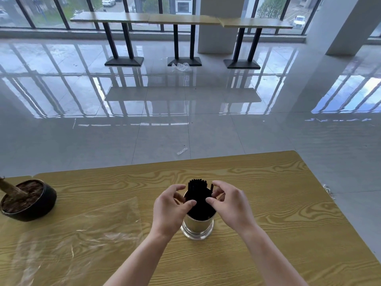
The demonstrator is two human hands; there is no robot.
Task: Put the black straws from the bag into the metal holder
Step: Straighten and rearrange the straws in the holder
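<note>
A bundle of black straws (198,195) stands upright in the shiny metal holder (196,227) near the middle of the wooden table (278,203). My left hand (171,209) cups the bundle from the left, thumb and fingers touching the straws. My right hand (228,203) presses in from the right, fingertips on the straws at the holder's rim. The clear plastic bag (72,240) lies flat and crumpled on the table to the left, with no straws visible in it.
A black pot with soil and a cut stem (27,200) sits at the table's left edge. Beyond the table lies glossy tiled floor with a scrap of wrapper (182,151), a plastic bag (181,67) and high tables (181,20) by the windows.
</note>
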